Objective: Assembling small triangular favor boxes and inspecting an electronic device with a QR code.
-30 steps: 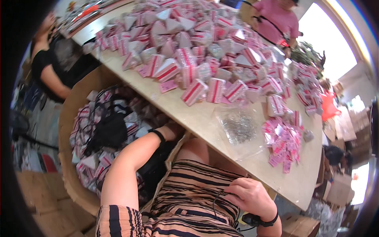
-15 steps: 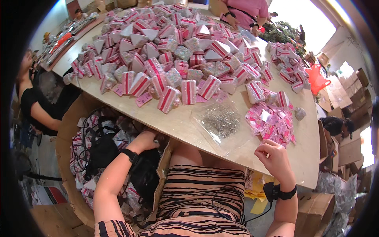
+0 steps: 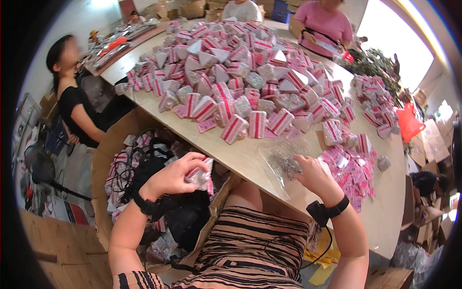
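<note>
My left hand (image 3: 175, 177) is closed around a small wedge with pink and white stripes (image 3: 198, 176), shaped like a slice of cake, above a deep cardboard box (image 3: 100, 192). Over the table (image 3: 231, 156), my right hand (image 3: 317, 178) has its thumb and forefinger apart at a heap of small metal pieces (image 3: 285, 163). These pieces lie on a clear plastic bag (image 3: 269, 168); they are too small to name. Beside that hand is a heap of pink printed cards (image 3: 358, 176). Striped wedges and a dark cloth or bag (image 3: 185, 224) fill the box.
A large pile of wrapped striped wedges (image 3: 240, 72) covers the far side of the table, with a smaller pile (image 3: 375, 101) at right. A red plastic bag (image 3: 410, 123) hangs by the right edge. Other people sit at left and stand across the table.
My left hand has come up out of the box with a striped wedge. My right hand has shifted left to the metal pieces, its fingers spreading. The whole view has moved.
</note>
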{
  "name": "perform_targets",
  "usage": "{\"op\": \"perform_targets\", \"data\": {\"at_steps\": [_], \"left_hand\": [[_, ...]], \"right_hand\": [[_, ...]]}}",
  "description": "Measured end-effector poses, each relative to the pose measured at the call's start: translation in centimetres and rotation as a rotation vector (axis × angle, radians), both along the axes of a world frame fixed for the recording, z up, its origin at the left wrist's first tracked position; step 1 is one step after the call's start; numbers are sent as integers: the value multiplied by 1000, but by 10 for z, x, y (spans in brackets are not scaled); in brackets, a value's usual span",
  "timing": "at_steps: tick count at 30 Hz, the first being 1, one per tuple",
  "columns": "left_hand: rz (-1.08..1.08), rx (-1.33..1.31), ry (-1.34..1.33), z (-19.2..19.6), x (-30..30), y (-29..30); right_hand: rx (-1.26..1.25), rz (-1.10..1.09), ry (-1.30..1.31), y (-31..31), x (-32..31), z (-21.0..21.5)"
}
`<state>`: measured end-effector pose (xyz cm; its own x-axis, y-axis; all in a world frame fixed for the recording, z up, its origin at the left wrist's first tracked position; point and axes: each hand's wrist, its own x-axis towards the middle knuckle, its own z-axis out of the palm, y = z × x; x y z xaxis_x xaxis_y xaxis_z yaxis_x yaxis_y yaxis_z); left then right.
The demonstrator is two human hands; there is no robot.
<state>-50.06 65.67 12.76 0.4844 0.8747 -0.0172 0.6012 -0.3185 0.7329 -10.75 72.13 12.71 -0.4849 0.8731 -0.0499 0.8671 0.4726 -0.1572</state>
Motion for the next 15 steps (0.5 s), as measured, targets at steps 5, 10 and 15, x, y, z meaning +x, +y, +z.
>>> {"op": "perform_targets", "data": {"at_steps": [5, 10, 15], "left_hand": [[-30, 148, -209, 5, 39, 28], [59, 173, -296, -47, 79, 75], [177, 576, 11, -76, 105, 116]], "right_hand": [[108, -63, 21, 13, -11, -20], [164, -13, 97, 17, -14, -28], [241, 28, 120, 21, -12, -37]]}}
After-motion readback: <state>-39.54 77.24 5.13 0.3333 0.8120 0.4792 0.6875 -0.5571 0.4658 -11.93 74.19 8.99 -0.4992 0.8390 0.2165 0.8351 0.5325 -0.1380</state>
